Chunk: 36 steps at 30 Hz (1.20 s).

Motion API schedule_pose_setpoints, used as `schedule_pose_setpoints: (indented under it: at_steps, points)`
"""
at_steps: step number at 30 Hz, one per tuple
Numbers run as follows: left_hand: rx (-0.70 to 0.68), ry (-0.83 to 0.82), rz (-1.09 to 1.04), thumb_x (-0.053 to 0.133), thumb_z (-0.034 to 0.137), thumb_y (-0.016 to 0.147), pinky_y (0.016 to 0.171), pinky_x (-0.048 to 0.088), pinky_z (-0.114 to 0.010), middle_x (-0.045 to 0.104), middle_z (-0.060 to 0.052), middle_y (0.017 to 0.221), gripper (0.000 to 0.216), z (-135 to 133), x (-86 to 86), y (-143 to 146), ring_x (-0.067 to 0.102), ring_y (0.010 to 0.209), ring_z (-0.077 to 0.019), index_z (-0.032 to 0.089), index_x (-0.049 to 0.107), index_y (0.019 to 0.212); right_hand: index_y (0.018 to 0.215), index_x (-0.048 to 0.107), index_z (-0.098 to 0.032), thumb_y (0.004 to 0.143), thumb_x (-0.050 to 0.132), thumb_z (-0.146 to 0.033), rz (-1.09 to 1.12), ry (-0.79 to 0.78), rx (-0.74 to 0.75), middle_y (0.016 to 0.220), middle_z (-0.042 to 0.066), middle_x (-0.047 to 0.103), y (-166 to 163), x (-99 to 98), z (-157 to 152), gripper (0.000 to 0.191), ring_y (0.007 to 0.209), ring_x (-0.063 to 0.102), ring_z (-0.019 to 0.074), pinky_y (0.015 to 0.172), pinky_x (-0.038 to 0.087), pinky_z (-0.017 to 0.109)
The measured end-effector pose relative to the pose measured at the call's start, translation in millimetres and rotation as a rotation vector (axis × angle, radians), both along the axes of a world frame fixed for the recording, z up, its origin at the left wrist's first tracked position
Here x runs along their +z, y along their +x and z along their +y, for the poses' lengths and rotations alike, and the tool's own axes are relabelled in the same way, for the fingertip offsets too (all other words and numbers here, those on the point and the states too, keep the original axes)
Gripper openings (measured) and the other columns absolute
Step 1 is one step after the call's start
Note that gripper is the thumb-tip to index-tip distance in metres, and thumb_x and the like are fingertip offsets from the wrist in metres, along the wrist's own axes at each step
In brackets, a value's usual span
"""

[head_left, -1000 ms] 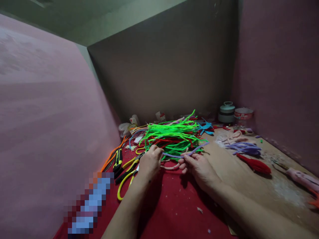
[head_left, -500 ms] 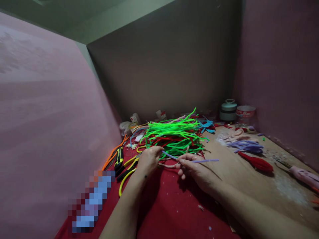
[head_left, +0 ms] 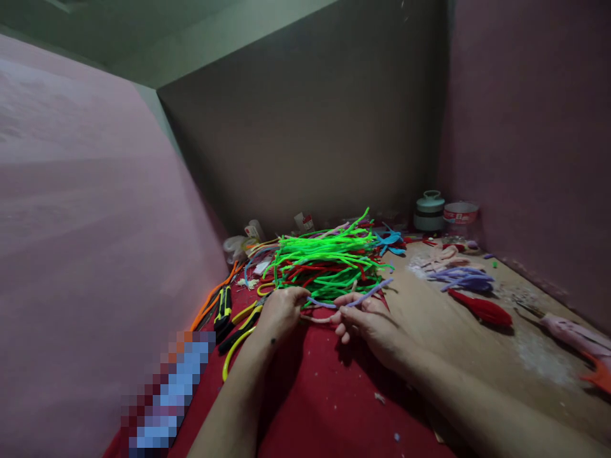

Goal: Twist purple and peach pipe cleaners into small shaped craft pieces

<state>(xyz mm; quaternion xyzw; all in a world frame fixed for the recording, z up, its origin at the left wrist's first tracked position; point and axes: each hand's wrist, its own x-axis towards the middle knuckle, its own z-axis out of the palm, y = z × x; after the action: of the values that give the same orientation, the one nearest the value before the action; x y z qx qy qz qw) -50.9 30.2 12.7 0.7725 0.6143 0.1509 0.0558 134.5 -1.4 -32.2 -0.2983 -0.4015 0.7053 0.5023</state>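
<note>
My left hand (head_left: 280, 312) and my right hand (head_left: 366, 321) hold one purple pipe cleaner (head_left: 370, 292) between them, just above a red cloth (head_left: 329, 394). The left fingers pinch its left end. The right fingers grip it near the middle, and its free end angles up to the right. Right behind both hands lies a big heap of neon green and red pipe cleaners (head_left: 327, 261). A pale pink pipe cleaner (head_left: 315, 319) lies on the cloth under my hands.
Yellow-handled pliers (head_left: 243, 321), a black and yellow cutter (head_left: 222, 305) and orange pipe cleaners (head_left: 210, 296) lie to the left. On the wooden table at right sit purple pipe cleaners (head_left: 461, 278), a red tassel piece (head_left: 482, 308), a pink piece (head_left: 575, 334) and two jars (head_left: 429, 212). Pink walls close in.
The free right end of the purple pipe cleaner has swung from lying flat to the right back up toward the heap. Both hands stay close together at the heap's front edge.
</note>
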Motion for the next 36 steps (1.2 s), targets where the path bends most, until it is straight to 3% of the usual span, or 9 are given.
schedule_pose_setpoints:
  at_steps: [4,7,11,14,16,20,23,31,36]
  points:
    - [-0.015,-0.008,-0.031,0.048,0.019,0.078,0.064,0.044,-0.022,0.070,-0.003,0.081,0.025,2.7,-4.3,-4.0,0.062,0.072,-0.0138,0.022,0.069,0.090,0.081,0.052,-0.014,0.073,0.056,-0.026,-0.061,-0.022,-0.019,0.065,0.002,0.063,-1.0,2.2,0.9,0.015,0.044,0.054,0.0083,0.042,0.042,0.020]
    - [0.018,0.058,-0.064,0.048,0.013,0.076,0.066,0.045,-0.022,0.069,-0.002,0.081,0.029,4.6,-6.0,-7.1,0.062,0.073,-0.0136,0.022,0.067,0.096,0.072,0.055,-0.013,0.072,0.057,-0.032,-0.108,0.000,0.063,0.061,0.001,0.061,0.1,4.7,-1.4,0.019,0.044,0.053,0.0077,0.042,0.041,0.019]
    - [0.036,0.248,-0.152,0.047,0.012,0.077,0.076,0.046,-0.025,0.066,-0.003,0.093,0.029,5.4,-3.9,-8.6,0.061,0.083,-0.0145,0.022,0.063,0.099,0.062,0.059,-0.012,0.072,0.057,-0.032,-0.217,0.098,0.342,0.054,0.000,0.059,2.1,7.7,-7.9,0.022,0.043,0.050,0.0064,0.042,0.036,0.017]
    - [-0.051,0.362,-0.183,0.048,0.015,0.079,0.080,0.045,-0.027,0.063,-0.004,0.095,0.024,4.7,-3.2,-5.7,0.058,0.086,-0.0144,0.021,0.062,0.099,0.064,0.063,-0.012,0.071,0.058,-0.028,-0.321,0.163,0.565,0.057,0.000,0.061,2.5,7.5,-12.3,0.018,0.047,0.051,0.0059,0.044,0.035,0.015]
    - [-0.129,0.389,-0.139,0.051,0.016,0.079,0.081,0.044,-0.029,0.061,-0.004,0.092,0.023,3.8,-5.5,-1.3,0.054,0.088,-0.0154,0.021,0.062,0.099,0.067,0.065,-0.012,0.070,0.059,-0.025,-0.355,0.188,0.636,0.058,0.000,0.062,2.5,6.7,-14.2,0.014,0.048,0.052,0.0054,0.045,0.036,0.014]
    - [-0.263,0.369,-0.011,0.054,0.015,0.077,0.087,0.041,-0.034,0.057,-0.005,0.100,0.030,0.9,-16.9,11.6,0.046,0.097,-0.0183,0.023,0.061,0.105,0.069,0.067,-0.013,0.067,0.061,-0.021,-0.367,0.165,0.670,0.056,-0.001,0.061,3.4,6.9,-16.2,0.010,0.046,0.050,0.0049,0.045,0.038,0.014]
    - [-0.289,0.364,0.064,0.054,0.015,0.076,0.091,0.039,-0.036,0.052,-0.007,0.111,0.038,-1.6,-23.8,19.2,0.042,0.104,-0.0200,0.024,0.057,0.113,0.070,0.068,-0.014,0.064,0.063,-0.019,-0.351,0.141,0.711,0.057,-0.002,0.061,5.1,8.2,-17.6,0.009,0.044,0.050,0.0049,0.045,0.039,0.015]
    - [-0.167,0.421,0.405,0.064,0.021,0.067,0.102,0.019,-0.049,0.025,-0.010,0.142,0.064,8.0,-13.0,33.8,0.023,0.127,-0.0308,0.029,0.044,0.127,0.071,0.066,-0.012,0.060,0.069,-0.025,-0.367,0.151,0.765,0.057,-0.001,0.061,4.3,4.9,-13.3,0.018,0.045,0.053,0.0069,0.045,0.041,0.017]
    - [-0.040,0.404,0.483,0.062,0.030,0.070,0.102,0.015,-0.052,0.023,-0.013,0.144,0.071,35.2,-9.3,40.8,0.020,0.130,-0.0322,0.026,0.033,0.135,0.070,0.065,-0.012,0.060,0.069,-0.027,-0.364,0.170,0.760,0.056,-0.001,0.061,1.0,-2.3,-9.7,0.019,0.045,0.052,0.0064,0.046,0.041,0.017]
